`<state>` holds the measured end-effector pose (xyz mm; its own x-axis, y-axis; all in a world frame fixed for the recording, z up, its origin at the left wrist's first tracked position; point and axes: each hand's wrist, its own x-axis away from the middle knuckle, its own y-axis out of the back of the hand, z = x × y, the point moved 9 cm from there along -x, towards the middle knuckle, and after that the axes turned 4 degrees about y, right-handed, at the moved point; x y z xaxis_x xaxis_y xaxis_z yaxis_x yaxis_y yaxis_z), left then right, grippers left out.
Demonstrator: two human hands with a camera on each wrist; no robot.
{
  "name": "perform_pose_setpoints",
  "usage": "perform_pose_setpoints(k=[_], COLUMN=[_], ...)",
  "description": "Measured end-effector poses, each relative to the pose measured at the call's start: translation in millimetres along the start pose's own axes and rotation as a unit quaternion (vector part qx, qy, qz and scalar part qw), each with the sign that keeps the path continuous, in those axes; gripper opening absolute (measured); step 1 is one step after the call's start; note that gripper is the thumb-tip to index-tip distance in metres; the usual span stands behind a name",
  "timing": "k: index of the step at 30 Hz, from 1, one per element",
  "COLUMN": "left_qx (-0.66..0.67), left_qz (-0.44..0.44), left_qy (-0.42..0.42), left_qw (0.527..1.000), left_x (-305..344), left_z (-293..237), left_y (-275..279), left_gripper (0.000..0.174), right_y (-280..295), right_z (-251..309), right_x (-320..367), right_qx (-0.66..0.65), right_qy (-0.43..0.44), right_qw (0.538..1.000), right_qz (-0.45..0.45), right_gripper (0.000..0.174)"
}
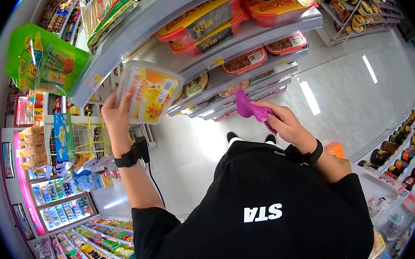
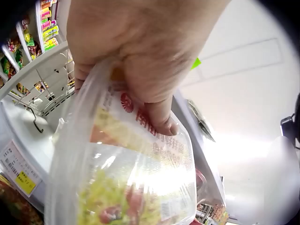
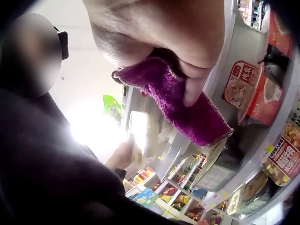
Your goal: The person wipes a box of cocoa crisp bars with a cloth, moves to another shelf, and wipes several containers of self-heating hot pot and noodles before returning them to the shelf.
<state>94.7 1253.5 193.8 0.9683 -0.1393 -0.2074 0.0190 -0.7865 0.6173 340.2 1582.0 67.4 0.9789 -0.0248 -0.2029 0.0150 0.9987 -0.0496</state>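
Observation:
My left hand (image 1: 118,109) grips the near side of a clear plastic food tub (image 1: 148,92) with a printed orange and white label. In the left wrist view the thumb of that hand (image 2: 140,61) presses on the label of the tub (image 2: 136,164), other fingers hidden behind it. My right hand (image 1: 287,123) pinches a bunched purple cloth (image 1: 252,109), held off to the right, apart from the tub. The right wrist view shows the cloth (image 3: 178,103) hanging from the fingers of the right hand (image 3: 164,33).
A shelf edge (image 1: 127,38) runs just beyond the tub, with red and yellow packs (image 1: 204,22) on it. Lower shelves hold red meat-topped tubs (image 1: 244,62). A green bag (image 1: 46,59) hangs at the left. Stocked racks (image 1: 90,250) stand at the lower left.

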Motion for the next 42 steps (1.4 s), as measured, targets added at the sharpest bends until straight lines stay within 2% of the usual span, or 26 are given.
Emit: perform_pose_setpoints(k=[5,7,9,10,14,16,17,19,23,25,28,29,31,32,34,42], left_qx=[0.009,-0.004,-0.045,0.018,0.044,-0.14,-0.139,-0.167,-0.145,-0.141,-0.15,-0.15,-0.13,-0.131,-0.12,-0.166], left_qz=[-0.061,-0.061,-0.065,-0.056,-0.043,-0.03,-0.03,-0.048,0.0,-0.013,-0.055,-0.057,-0.005,-0.007,-0.064,-0.06], left_qy=[-0.04,-0.051,-0.116,-0.147,-0.187,-0.152,-0.152,-0.236,-0.229,-0.259,-0.308,-0.306,-0.188,-0.187,-0.326,-0.307], left_qw=[0.997,0.997,0.99,0.987,0.981,0.978,0.978,0.956,0.963,0.955,0.938,0.938,0.973,0.974,0.935,0.935], left_x=[-30.2,-50.1,-69.2,-74.6,-100.8,-104.5,-106.7,-107.5,-122.6,-129.3,-125.9,-126.6,-141.0,-143.2,-130.6,-116.1], left_z=[-14.1,-5.0,0.8,-2.0,3.8,-7.8,-10.0,-26.4,-14.4,-12.9,-17.5,-15.6,10.8,14.7,-4.7,-28.4], left_y=[4.6,7.7,6.5,2.2,-2.2,-8.8,-10.9,-18.0,-24.5,-26.6,-23.2,-21.9,-23.3,-25.1,-22.1,-34.4], left_gripper=[0.039,0.04,0.043,0.045,0.053,0.056,0.056,0.044,0.051,0.036,0.032,0.032,0.033,0.033,0.039,0.042], right_y=[13.7,21.0,23.0,23.1,23.0,23.1,23.5,24.9,26.2,25.3,23.7,23.1,23.6,23.4,24.3,23.9], right_z=[-13.8,-13.7,-14.8,-16.7,-22.9,-20.0,-19.9,-20.7,-22.1,-24.2,-22.9,-22.3,-20.6,-20.5,-19.7,-18.7], right_x=[16.8,19.9,23.4,24.9,28.5,28.7,29.0,29.9,29.7,30.1,29.0,28.5,27.9,28.0,28.2,25.4], right_qx=[-0.004,0.017,0.007,-0.003,-0.036,-0.02,-0.019,-0.019,-0.011,-0.017,-0.021,-0.02,-0.009,-0.009,0.002,0.004], right_qy=[-0.022,-0.001,-0.015,-0.028,-0.046,-0.024,-0.024,-0.029,-0.031,-0.034,-0.041,-0.042,-0.039,-0.039,-0.037,-0.039], right_qw=[0.999,0.997,0.997,0.996,0.994,0.994,0.994,0.993,0.992,0.992,0.992,0.993,0.992,0.993,0.993,0.991], right_qz=[-0.045,-0.074,-0.08,-0.08,-0.097,-0.103,-0.104,-0.109,-0.119,-0.121,-0.114,-0.112,-0.116,-0.114,-0.115,-0.126], right_gripper=[0.039,0.039,0.038,0.038,0.037,0.037,0.037,0.037,0.037,0.037,0.037,0.037,0.037,0.037,0.037,0.036])
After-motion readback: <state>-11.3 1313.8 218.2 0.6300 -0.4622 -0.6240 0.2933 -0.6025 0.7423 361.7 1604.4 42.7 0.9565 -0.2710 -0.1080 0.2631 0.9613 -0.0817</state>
